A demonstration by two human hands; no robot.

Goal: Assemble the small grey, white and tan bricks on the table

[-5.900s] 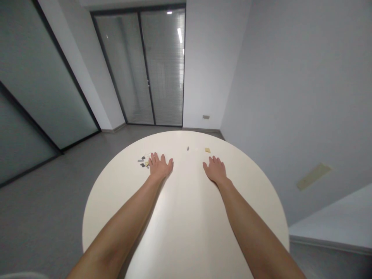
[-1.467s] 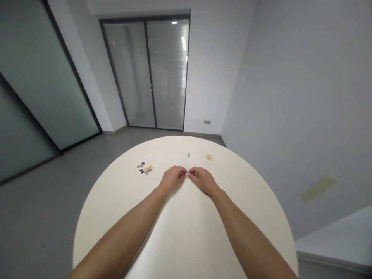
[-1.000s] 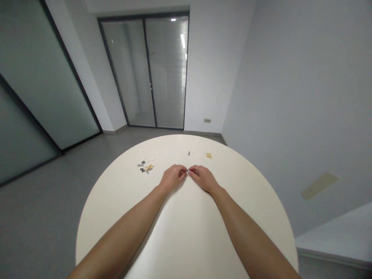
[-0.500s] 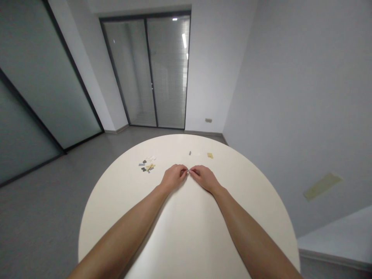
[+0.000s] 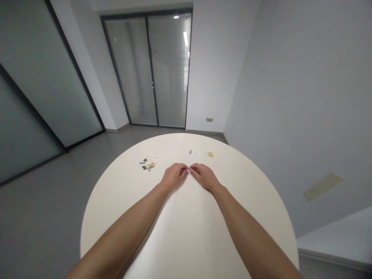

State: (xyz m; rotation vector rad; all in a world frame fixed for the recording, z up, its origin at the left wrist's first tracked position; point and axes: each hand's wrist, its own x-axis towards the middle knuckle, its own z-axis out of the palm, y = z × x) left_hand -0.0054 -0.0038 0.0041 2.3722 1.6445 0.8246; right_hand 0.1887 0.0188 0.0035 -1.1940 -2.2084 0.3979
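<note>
One round cream table [image 5: 247, 217], small flat pieces [image 5: 147, 163] scattered, glazed doors [image 5: 170, 69] beyond.

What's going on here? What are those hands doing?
A person's left hand and right hand meet over a round white table, their fingertips together on a tiny light piece. A heap of small grey, white and tan pieces lies to the left, and a lone tan piece lies farther ahead.

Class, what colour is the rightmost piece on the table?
The piece is pale tan, best seen in the head view.
</note>
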